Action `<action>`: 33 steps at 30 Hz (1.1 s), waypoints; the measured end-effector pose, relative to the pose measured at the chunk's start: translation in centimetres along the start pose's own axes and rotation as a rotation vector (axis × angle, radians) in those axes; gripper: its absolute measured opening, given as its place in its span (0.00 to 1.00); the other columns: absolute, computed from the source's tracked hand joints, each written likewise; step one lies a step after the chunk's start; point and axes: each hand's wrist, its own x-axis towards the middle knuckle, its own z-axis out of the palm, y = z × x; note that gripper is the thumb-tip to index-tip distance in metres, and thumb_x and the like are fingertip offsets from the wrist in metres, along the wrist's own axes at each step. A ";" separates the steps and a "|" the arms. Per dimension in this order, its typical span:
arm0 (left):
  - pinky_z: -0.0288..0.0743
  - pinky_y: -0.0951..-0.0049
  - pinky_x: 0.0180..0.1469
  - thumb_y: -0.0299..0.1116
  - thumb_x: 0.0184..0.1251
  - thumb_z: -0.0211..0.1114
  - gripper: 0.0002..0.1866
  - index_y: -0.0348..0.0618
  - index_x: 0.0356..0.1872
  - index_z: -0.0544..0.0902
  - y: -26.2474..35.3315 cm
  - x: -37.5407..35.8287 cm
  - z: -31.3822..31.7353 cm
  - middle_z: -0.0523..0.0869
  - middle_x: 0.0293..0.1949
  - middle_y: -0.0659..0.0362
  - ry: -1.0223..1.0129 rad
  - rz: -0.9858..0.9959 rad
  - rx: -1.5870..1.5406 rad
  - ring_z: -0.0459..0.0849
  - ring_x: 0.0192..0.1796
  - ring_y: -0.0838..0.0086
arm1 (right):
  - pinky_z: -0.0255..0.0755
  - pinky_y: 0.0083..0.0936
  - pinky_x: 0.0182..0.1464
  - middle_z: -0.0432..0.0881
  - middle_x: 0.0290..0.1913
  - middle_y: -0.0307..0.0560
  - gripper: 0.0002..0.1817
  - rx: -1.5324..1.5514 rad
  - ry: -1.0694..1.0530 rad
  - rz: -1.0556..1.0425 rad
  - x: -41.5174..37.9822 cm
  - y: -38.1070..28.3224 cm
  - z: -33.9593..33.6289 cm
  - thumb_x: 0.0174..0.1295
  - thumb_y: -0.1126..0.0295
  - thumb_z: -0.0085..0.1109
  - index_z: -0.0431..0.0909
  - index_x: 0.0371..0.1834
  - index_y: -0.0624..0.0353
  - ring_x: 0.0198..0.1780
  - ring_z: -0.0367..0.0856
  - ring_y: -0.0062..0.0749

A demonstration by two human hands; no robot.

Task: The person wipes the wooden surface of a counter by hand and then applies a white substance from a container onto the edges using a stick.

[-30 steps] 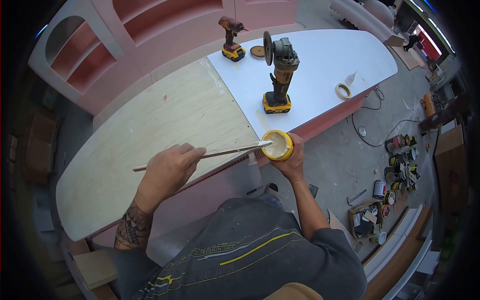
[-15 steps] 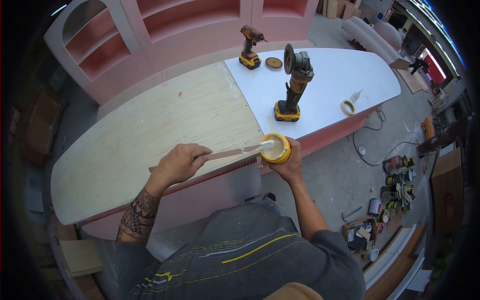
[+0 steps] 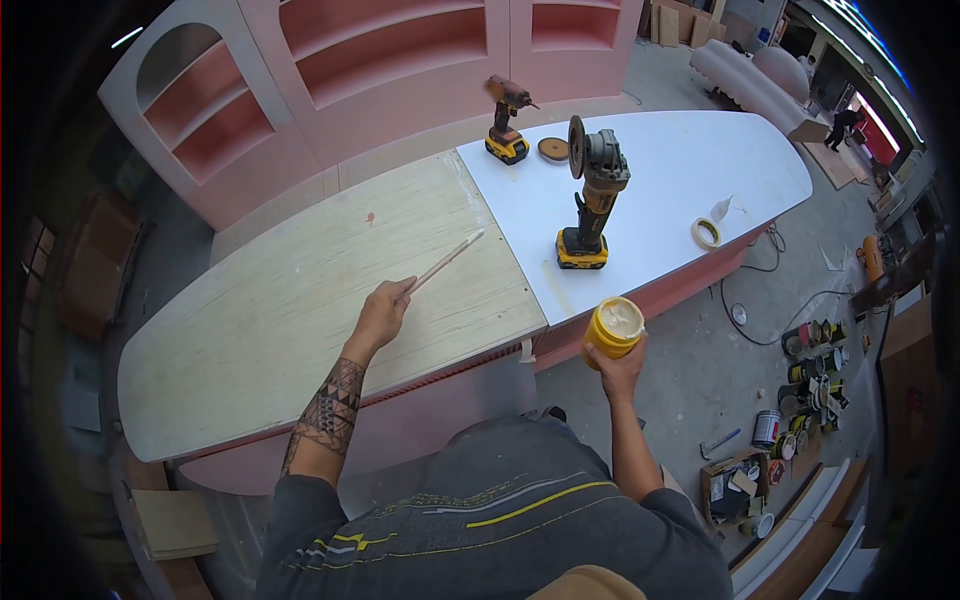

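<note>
My left hand point(image 3: 383, 314) is closed around one end of a thin wooden stick point(image 3: 447, 261). Its far tip, smeared with white, points over the bare plywood part point(image 3: 250, 310) of a long rounded countertop. In my right hand point(image 3: 620, 374) is a yellow tub point(image 3: 610, 340), its mouth uncovered and pale cream paste showing inside. I hold the tub just off the counter's front edge, tilted a little. Beyond it, a cordless angle grinder point(image 3: 594, 200) stands on its yellow battery on the white part point(image 3: 680, 155) of the countertop.
A cordless driver point(image 3: 507, 120) and a round brown disc point(image 3: 552, 150) sit at the back; a tape roll point(image 3: 706, 234) lies at right. Pink shelving point(image 3: 400, 75) rises behind. Paint cans point(image 3: 766, 428), a cable point(image 3: 755, 340) and a hammer point(image 3: 718, 443) are on the floor.
The stick has come out of the tub and swung left and forward over the plywood. My right hand has lowered the tub to the right, away from the counter edge.
</note>
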 end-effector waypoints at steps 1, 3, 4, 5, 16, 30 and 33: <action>0.81 0.58 0.66 0.29 0.84 0.63 0.19 0.43 0.70 0.86 -0.7 1.3 0.6 0.89 0.58 0.43 0.026 0.020 0.038 0.89 0.61 0.51 | 0.76 0.40 0.69 0.81 0.63 0.51 0.49 -0.023 0.028 0.028 -0.3 0.2 -1.0 0.47 0.60 0.91 0.70 0.72 0.59 0.66 0.83 0.43; 0.80 0.58 0.66 0.28 0.83 0.62 0.20 0.43 0.71 0.86 -1.9 3.7 1.5 0.89 0.59 0.43 0.048 0.048 0.082 0.88 0.61 0.50 | 0.76 0.39 0.69 0.81 0.62 0.51 0.48 -0.027 0.064 0.061 -1.1 0.4 -3.1 0.47 0.61 0.91 0.71 0.70 0.59 0.65 0.83 0.43; 0.80 0.58 0.67 0.27 0.83 0.62 0.20 0.44 0.70 0.86 -2.4 4.9 1.8 0.88 0.59 0.43 0.058 0.067 0.111 0.88 0.61 0.49 | 0.76 0.39 0.68 0.81 0.61 0.50 0.47 -0.038 0.095 0.092 -1.5 0.5 -4.1 0.47 0.62 0.90 0.71 0.69 0.58 0.64 0.83 0.43; 0.80 0.57 0.67 0.27 0.83 0.62 0.20 0.44 0.70 0.86 -2.7 5.8 2.2 0.88 0.58 0.43 0.067 0.088 0.138 0.88 0.62 0.48 | 0.76 0.39 0.68 0.81 0.61 0.50 0.47 -0.036 0.104 0.096 -2.1 1.1 -5.1 0.47 0.62 0.90 0.71 0.69 0.58 0.64 0.83 0.43; 0.82 0.58 0.65 0.24 0.80 0.64 0.21 0.47 0.69 0.87 -3.7 6.9 3.9 0.88 0.57 0.45 0.018 0.166 0.155 0.87 0.60 0.51 | 0.75 0.40 0.69 0.82 0.60 0.50 0.46 -0.169 0.349 0.146 -6.9 4.6 -11.9 0.47 0.65 0.90 0.70 0.69 0.58 0.63 0.83 0.44; 0.85 0.57 0.57 0.27 0.82 0.64 0.19 0.60 0.67 0.90 -2.2 0.7 6.0 0.88 0.54 0.51 0.022 0.266 0.284 0.86 0.50 0.54 | 0.75 0.40 0.69 0.81 0.61 0.50 0.48 -0.144 0.185 0.146 -6.3 3.4 -7.1 0.46 0.63 0.90 0.69 0.70 0.58 0.64 0.83 0.45; 0.85 0.57 0.57 0.25 0.81 0.64 0.20 0.61 0.66 0.91 -2.8 -0.9 6.8 0.88 0.54 0.52 0.053 0.337 0.291 0.86 0.49 0.55 | 0.75 0.39 0.69 0.81 0.61 0.50 0.50 -0.138 0.140 0.164 -6.5 2.9 -5.8 0.45 0.63 0.90 0.69 0.71 0.58 0.64 0.82 0.45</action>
